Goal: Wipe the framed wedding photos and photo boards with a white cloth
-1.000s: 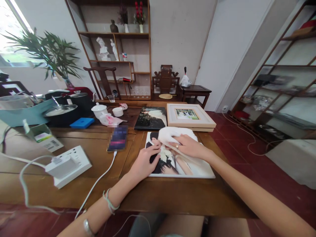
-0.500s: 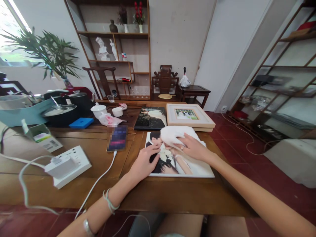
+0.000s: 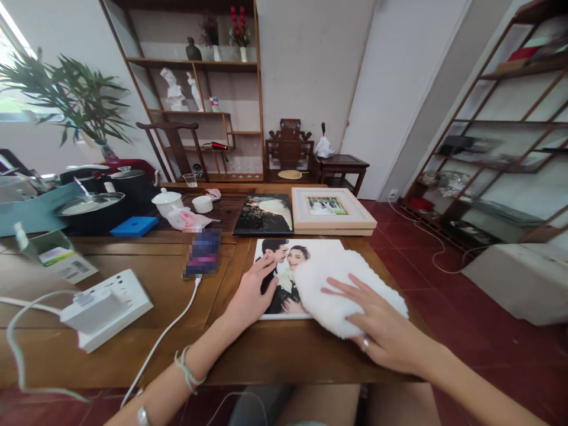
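My left hand (image 3: 252,290) lies on the left edge of a white-edged wedding photo panel (image 3: 288,290), its fingers stretched out over the dark suit in the picture. My right hand (image 3: 377,319) has hold of a white fluffy cloth (image 3: 323,272), fingers spread across its top and a ring on one finger. This cloth covers the right part of the panel and hangs past its lower right corner. Two faces in the print show to the left of the cloth. The panel rests flat on the wooden table (image 3: 275,355) near its front edge.
Behind the panel lie a dark photo panel (image 3: 261,216) and a pale wooden picture frame (image 3: 332,228). On the left are a phone (image 3: 202,253) on a white cable, a power strip (image 3: 115,310), an opened box (image 3: 62,257), a blue block (image 3: 134,226), a pan (image 3: 91,210) and white teaware (image 3: 167,202).
The white cloth under my right hand has moved down and right across the panel, uncovering the faces and top edge. My left hand stays at the panel's left side. The view has shifted slightly.
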Demonstrator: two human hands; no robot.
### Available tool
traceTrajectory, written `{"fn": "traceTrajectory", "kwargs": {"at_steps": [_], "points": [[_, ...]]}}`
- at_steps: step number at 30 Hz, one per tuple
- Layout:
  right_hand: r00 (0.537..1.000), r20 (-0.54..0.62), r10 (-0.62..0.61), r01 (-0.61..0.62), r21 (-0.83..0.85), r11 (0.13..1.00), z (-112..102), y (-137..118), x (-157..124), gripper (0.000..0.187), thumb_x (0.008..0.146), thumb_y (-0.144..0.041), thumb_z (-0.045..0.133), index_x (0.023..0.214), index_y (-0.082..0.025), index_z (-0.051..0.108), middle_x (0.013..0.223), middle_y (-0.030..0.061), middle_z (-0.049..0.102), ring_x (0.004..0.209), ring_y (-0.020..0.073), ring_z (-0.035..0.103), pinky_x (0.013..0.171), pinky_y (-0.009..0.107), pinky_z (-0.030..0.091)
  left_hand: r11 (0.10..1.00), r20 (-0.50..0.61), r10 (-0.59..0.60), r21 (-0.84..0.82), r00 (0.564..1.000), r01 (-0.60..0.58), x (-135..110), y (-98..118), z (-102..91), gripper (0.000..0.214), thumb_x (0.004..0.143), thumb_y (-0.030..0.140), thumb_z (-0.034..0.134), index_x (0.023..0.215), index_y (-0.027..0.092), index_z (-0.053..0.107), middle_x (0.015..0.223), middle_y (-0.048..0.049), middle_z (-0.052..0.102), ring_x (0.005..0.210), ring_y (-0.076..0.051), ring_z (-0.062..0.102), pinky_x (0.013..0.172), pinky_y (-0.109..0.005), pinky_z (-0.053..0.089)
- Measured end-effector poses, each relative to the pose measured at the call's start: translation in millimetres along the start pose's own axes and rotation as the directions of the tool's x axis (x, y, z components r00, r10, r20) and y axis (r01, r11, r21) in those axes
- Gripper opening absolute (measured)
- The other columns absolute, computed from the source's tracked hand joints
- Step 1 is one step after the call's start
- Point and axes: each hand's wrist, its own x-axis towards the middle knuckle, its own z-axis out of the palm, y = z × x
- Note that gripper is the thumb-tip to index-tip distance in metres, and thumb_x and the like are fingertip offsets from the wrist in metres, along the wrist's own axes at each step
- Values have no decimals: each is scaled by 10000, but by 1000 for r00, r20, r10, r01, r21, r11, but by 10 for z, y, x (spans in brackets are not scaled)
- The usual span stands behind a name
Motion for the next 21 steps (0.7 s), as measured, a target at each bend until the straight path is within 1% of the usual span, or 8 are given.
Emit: {"fn": "traceTrajectory", "kwargs": {"at_steps": [2, 5, 7, 9, 12, 16, 19, 21], "points": [[999, 33, -40, 39, 18, 999, -26, -121, -69, 221, 700, -105, 497, 860, -185, 627, 1400, 93, 379, 1332, 271, 207, 1070, 562, 125, 1000, 9, -5, 3, 1000, 5, 2, 5, 0, 356, 831, 241, 492, 1148, 117, 593, 1273, -148, 530, 1224, -255, 450, 1017, -453, 369], [999, 33, -12, 11, 30, 999, -60, -92, -41, 181, 734, -129, 501, 858, -182, 622, 1381, 111, 404, 1318, 254, 251, 1075, 531, 162, 1000, 27, 1, 15, 1000, -1, 3, 12, -9, 354, 837, 243, 480, 1145, 111, 595, 1278, -153, 524, 1231, -254, 442, 1022, -454, 362], [999, 11, 37, -37, 27, 999, -75, 38, 64, 121, 782, -189, 509, 807, -178, 627, 1346, 135, 443, 1295, 250, 303, 1076, 499, 192, 1000, 39, 14, 16, 999, -14, 4, 12, -18, 342, 841, 247, 476, 1131, 124, 607, 1270, -146, 535, 1233, -254, 438, 1023, -454, 362], [996, -29, 80, -79, 25, 997, -80, 217, 209, 167, 829, -275, 503, 809, -178, 637, 1297, 144, 490, 1249, 257, 378, 1067, 480, 225, 1000, 49, 22, 13, 999, -22, 4, 10, -24, 337, 841, 249, 475, 1126, 131, 613, 1265, -140, 542, 1236, -256, 434, 1023, -453, 364], [988, -76, 132, -131, 15, 991, -62, 511, 437, 256, 871, -355, 461, 904, -184, 648, 1178, 125, 575, 1157, 272, 471, 1008, 462, 323, 1000, 54, 15, 10, 998, -16, 4, 0, -26, 335, 842, 246, 477, 1122, 123, 616, 1269, -144, 538, 1237, -262, 433, 1022, -455, 366], [968, -107, 226, -228, -7, 974, 14, 819, 634, 319, 886, -367, 429, 1016, -160, 633, 1028, 134, 626, 1127, 313, 481, 911, 451, 407, 1000, 54, 6, 16, 999, -7, -1, -22, -21, 337, 844, 249, 479, 1120, 111, 615, 1267, -148, 538, 1231, -261, 442, 1022, -456, 366], [964, -111, 240, -243, -10, 970, 62, 861, 641, 295, 879, -294, 424, 1054, -157, 618, 1063, 138, 617, 1143, 319, 467, 908, 467, 405, 1000, 50, -6, 25, 999, 5, -4, -31, -13, 341, 849, 254, 474, 1125, 109, 612, 1277, -146, 529, 1229, -251, 446, 1026, -438, 366], [972, -96, 216, -217, -7, 976, 60, 765, 566, 274, 856, -224, 423, 1041, -172, 618, 1171, 126, 577, 1175, 304, 444, 957, 484, 364, 999, 47, -15, 31, 999, 14, -2, -31, -5, 341, 851, 257, 470, 1121, 107, 614, 1281, -146, 525, 1230, -246, 446, 1026, -428, 369]]}}
